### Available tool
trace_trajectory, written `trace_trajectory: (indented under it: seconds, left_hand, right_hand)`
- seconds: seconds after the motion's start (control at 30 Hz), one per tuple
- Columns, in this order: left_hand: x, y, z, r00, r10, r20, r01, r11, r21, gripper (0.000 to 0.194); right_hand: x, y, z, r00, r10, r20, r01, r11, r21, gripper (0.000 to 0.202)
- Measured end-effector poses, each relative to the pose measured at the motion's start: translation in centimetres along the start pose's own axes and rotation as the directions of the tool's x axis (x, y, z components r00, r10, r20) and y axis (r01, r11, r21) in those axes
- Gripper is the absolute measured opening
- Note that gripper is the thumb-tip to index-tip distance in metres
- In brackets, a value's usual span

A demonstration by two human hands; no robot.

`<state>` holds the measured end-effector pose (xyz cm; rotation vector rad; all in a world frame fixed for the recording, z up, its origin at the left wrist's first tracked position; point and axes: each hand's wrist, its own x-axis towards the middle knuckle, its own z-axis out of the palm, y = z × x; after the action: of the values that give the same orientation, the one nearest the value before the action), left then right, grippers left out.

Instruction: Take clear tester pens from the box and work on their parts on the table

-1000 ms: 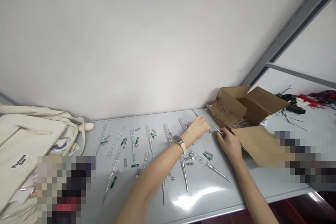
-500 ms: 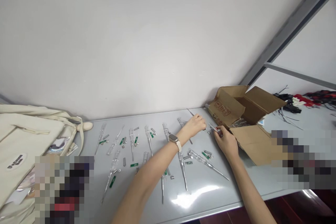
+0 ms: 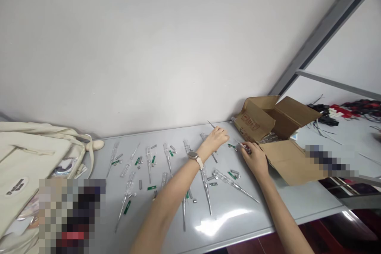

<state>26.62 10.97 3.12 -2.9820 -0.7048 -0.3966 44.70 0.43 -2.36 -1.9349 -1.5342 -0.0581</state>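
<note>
My left hand (image 3: 216,139) is closed around a clear tester screwdriver; its thin metal shaft (image 3: 211,124) sticks out up and to the left, and the fingers hide the handle. My right hand (image 3: 255,158) grips a small screwdriver (image 3: 239,143) with a dark red handle, its tip pointing up-left. Between the hands lie a green strip (image 3: 232,146) and small metal pieces on the grey table (image 3: 229,202). A clear tester screwdriver (image 3: 235,184) lies below them, beside springs and another green strip (image 3: 231,174). More testers (image 3: 206,190) lie near my left forearm, which covers some parts.
An open cardboard box (image 3: 253,121) with clear items inside stands right of my hands, its flap (image 3: 291,162) folded out. On the left sits a cream bag (image 3: 26,154). Black and red cable bundles (image 3: 342,111) lie at the far right, beyond a metal frame bar (image 3: 336,81).
My left hand has moved slightly left with the tester screwdriver, uncovering the green strip beside it. My right hand stays nearly in place. The view has shifted a little.
</note>
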Motion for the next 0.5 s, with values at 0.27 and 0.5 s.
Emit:
trace_trajectory:
  seconds: [0.27, 0.5]
  left_hand:
    - [-2.8, -1.9, -3.2, 0.987, -0.106, -0.121, 0.116, 0.990, 0.080, 0.029]
    - [-8.0, -2.6, -7.2, 0.955, -0.228, -0.189, 0.244, 0.967, 0.067, 0.038]
  right_hand:
    - [-0.1, -1.1, -0.1, 0.990, 0.064, 0.124, -0.058, 0.997, -0.054, 0.031]
    - [-0.1, -1.5, 0.0, 0.991, 0.123, 0.042, -0.118, 0.986, -0.116, 0.037]
